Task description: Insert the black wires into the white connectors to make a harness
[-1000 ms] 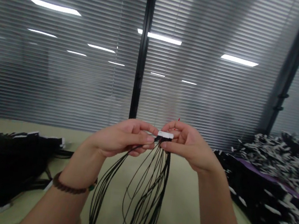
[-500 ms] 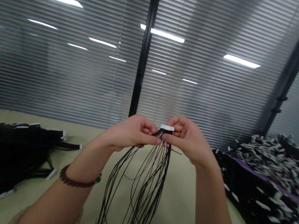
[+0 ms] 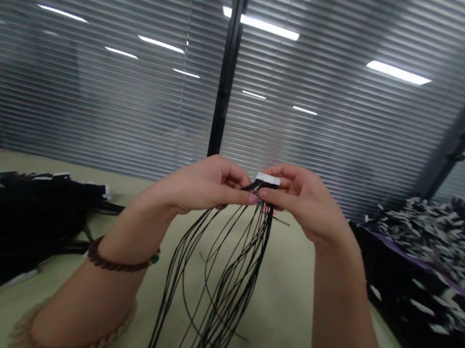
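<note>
Both hands are raised in front of me over a pale green table (image 3: 286, 335). My right hand (image 3: 305, 203) pinches a small white connector (image 3: 267, 178) between thumb and fingers. A bundle of thin black wires (image 3: 218, 289) hangs down from the connector toward the table. My left hand (image 3: 201, 187) is closed in a pinch on some of these wires just left of the connector. A brown beaded bracelet (image 3: 119, 263) circles my left wrist.
A heap of black wire bundles (image 3: 0, 219) with white connectors lies on the table at the left. A larger pile of the same bundles (image 3: 431, 258) fills the right side. Closed blinds behind glass and a dark post (image 3: 229, 62) stand behind the table.
Both hands have risen slightly and drawn closer together. The white connector has turned from lying sideways between the hands to sitting in the right hand's fingertips. The view has tilted downward a little.
</note>
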A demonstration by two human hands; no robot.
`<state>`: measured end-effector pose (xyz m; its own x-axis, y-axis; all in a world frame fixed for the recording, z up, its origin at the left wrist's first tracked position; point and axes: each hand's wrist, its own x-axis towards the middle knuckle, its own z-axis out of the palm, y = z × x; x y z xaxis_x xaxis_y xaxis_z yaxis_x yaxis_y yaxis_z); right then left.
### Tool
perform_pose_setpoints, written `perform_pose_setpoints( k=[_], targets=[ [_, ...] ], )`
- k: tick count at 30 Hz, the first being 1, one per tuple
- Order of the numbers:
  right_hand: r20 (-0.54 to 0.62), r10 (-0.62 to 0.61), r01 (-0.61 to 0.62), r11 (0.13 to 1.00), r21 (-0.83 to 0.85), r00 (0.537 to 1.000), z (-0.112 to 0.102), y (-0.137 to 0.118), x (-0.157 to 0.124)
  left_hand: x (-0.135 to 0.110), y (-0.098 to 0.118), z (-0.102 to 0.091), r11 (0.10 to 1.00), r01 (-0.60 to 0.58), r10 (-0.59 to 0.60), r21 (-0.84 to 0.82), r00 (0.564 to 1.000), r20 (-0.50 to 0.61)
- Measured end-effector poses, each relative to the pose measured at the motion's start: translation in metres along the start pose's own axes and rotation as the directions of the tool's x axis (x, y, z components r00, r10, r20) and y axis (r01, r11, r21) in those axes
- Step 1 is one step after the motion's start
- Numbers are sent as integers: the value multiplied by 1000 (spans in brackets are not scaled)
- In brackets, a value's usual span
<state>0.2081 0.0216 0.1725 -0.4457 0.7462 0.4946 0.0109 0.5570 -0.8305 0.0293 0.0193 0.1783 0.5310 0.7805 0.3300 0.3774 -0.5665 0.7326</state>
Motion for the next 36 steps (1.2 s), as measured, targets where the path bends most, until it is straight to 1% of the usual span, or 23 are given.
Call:
perform_pose_setpoints(
  k=[3,6,11,14,20,23,26,30,36],
  targets=[
    [5,14,-14,1000,-19,1000,1,2,1,0,-1,-1,1000,-1,2,-17,1000,25],
    [-6,-2,2,1000,-29,1000,2,4,3,0,0,-1,1000,-12,12,-23,1000,27],
    [78,-32,27,998,63,996,3,4,4,-2,4,-2,998,-25,27,-55,999,39],
    [90,-39,29,994,107,995,2,3,4,-3,5,-3,997,-28,31,-76,999,34],
    [139,5,-23,991,132,990,2,2,1,-4,6,-4,998,-48,48,-50,999,-2],
    [123,-18,4,993,117,992,3,1,1,-5,5,-4,998,-53,52,-42,999,-16],
    [92,-43,40,998,42,995,4,0,2,-5,2,-5,998,-53,53,-20,998,-14],
    [45,-11,14,998,-57,999,5,1,3,-3,-1,-6,998,-66,66,18,997,-27],
    [82,-26,29,999,-34,996,4,1,2,-4,2,-6,994,-75,75,-76,997,4]
  ],
)
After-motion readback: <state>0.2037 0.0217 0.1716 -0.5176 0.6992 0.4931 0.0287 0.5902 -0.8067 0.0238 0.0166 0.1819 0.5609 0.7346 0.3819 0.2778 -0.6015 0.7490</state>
